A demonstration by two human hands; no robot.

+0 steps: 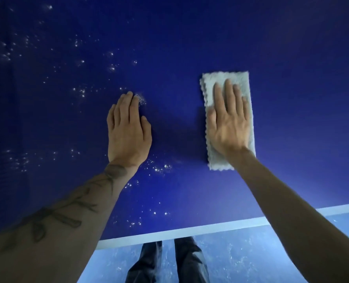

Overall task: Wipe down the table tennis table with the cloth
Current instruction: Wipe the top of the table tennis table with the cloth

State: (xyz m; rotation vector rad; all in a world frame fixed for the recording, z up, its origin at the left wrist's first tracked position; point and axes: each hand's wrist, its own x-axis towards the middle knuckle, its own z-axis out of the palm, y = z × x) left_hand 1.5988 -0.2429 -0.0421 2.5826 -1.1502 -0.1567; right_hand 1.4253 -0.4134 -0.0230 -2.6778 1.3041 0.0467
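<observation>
Cloth point(208, 92): pale grey-green fluffy microfibre, folded into a long rectangle. It lies flat on the dark blue table tennis tabletop point(292, 99), right of centre, well in from the white painted edge line point(190, 231). Right hand point(228, 123) lies flat on top of it, fingers straight and slightly spread, pressing down, nothing pinched or curled round. Left hand point(128, 129) lies flat on bare tabletop beside the cloth but apart from it. Its fingers are straight and together, holding nothing, with the tips at a small patch of white specks point(161, 168). More specks, droplets or dust, cannot tell which, are scattered over the left half and near the edge. Around and right of the cloth the surface looks clean.

Step in hand, I'd judge: a wiping pass, mid-task, left half not yet done.

To do it well:
- Use even palm pressure so the whole folded face bears.
- Sweep left into the speckled zone in overlapping lanes.
- Run strokes out to the edge line.
- Left hand sits in the path, so lift it first.

Risk: under a flat palm alone the cloth may slip or unfold. Refold to a fresh face once it is loaded.
</observation>
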